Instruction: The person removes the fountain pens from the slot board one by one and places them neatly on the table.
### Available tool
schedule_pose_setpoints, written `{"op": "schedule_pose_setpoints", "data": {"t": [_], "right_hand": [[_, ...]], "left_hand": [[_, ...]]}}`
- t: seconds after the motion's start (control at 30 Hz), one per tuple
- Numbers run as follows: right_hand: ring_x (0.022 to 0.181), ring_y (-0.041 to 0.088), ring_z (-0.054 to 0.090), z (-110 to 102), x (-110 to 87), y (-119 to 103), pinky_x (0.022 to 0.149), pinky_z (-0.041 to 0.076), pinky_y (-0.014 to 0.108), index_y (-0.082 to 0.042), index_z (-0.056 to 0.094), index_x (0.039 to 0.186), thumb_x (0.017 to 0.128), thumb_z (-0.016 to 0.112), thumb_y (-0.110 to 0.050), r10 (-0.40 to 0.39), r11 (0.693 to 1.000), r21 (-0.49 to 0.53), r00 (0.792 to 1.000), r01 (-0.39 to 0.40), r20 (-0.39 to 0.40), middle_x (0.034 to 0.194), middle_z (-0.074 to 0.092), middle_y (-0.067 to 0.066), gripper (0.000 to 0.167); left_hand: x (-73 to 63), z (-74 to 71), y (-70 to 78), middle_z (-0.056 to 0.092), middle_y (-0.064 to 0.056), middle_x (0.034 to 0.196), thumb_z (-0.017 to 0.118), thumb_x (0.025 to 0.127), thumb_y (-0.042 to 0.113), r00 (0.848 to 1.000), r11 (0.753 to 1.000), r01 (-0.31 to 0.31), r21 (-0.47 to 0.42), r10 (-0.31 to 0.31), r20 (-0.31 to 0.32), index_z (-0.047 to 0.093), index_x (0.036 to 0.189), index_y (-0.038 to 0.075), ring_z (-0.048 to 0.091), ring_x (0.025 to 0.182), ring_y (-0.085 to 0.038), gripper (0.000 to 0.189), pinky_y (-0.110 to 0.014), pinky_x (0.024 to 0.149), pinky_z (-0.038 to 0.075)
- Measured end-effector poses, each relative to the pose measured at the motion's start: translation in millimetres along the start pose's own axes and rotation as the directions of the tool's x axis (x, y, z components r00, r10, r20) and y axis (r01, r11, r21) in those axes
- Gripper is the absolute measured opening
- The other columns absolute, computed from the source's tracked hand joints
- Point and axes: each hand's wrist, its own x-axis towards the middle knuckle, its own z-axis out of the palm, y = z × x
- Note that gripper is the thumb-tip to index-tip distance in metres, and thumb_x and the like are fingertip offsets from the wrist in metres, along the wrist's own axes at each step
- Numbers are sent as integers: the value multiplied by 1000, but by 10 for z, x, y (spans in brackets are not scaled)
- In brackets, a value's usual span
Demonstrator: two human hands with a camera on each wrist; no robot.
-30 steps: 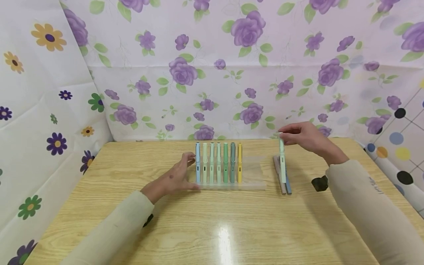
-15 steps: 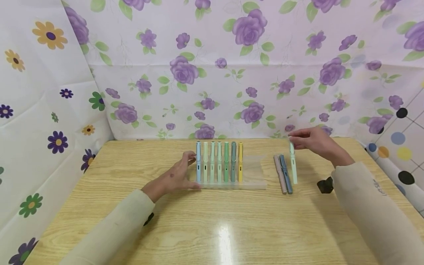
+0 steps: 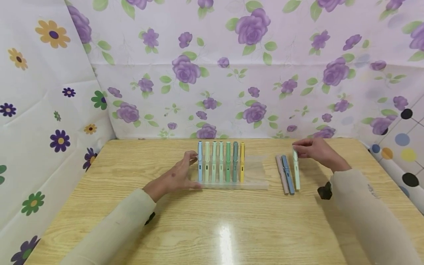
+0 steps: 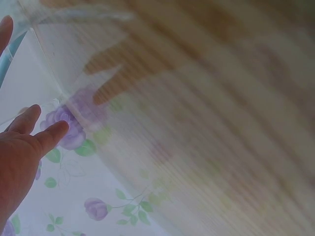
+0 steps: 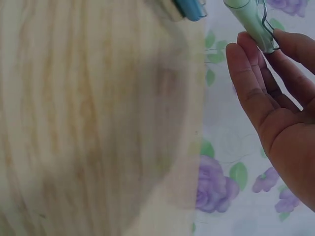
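My right hand (image 3: 318,151) pinches the upper end of a pale mint-green pen (image 3: 296,173), which leans with its lower end close over the table. In the right wrist view, the pen's clipped end (image 5: 256,24) is between thumb and fingers. A clear pen rack (image 3: 255,186) holds a row of several capped pens, from a light blue pen (image 3: 200,165) at the left to a yellow pen (image 3: 242,165). My left hand (image 3: 175,175) holds the rack's left end, thumb at the front corner and fingers farther back; fingers also show in the left wrist view.
Left of the mint pen, a greyish-pink pen (image 3: 282,175) and a blue pen (image 3: 288,175) lie side by side on the wooden table (image 3: 185,224). A floral cloth (image 3: 222,99) hangs behind the table's back edge; patterned sheets stand at both sides.
My right hand has carried the mint pen rightward from over the two lying pens, then lowered it beside the blue one. My left hand stays at the rack.
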Motion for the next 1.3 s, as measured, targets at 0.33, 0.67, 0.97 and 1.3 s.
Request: {"op": "schedule_pose_setpoints", "data": {"t": [0.33, 0.67, 0.97, 1.3], "right_hand": [[113, 35, 63, 77, 56, 104, 97, 52, 48, 7, 47, 142, 104, 57, -33, 43, 999, 0, 999, -43, 20, 136, 54, 28, 57], [99, 24, 68, 127, 133, 155, 87, 58, 38, 10, 51, 138, 103, 59, -28, 87, 996, -4, 996, -87, 23, 119, 66, 19, 52], [93, 19, 69, 189, 157, 152, 80, 59, 35, 12, 54, 133, 103, 59, -23, 122, 992, -12, 993, -122, -3, 112, 69, 16, 47], [83, 13, 68, 238, 181, 124, 76, 60, 33, 14, 57, 128, 102, 58, -17, 145, 989, -1, 989, -145, -24, 102, 70, 13, 41]], "left_hand": [[2, -1, 0, 32, -23, 151, 90, 75, 16, 1000, 1000, -17, 6, 17, -3, 17, 142, 4, 29, 145, -40, 100, -48, 116, 29], [-5, -1, 21, 31, -24, 152, 90, 75, 17, 1000, 1000, 2, 9, -2, -6, 18, 143, 4, 30, 144, -39, 100, -49, 116, 29], [0, 3, 21, 30, -23, 152, 90, 75, 20, 1000, 1000, 9, 6, -9, 0, 17, 144, 4, 30, 144, -39, 101, -48, 116, 30], [-3, 6, 24, 32, -23, 152, 90, 75, 19, 1000, 1000, 25, -5, -25, -7, 17, 144, 6, 31, 144, -39, 101, -49, 115, 31]]}}
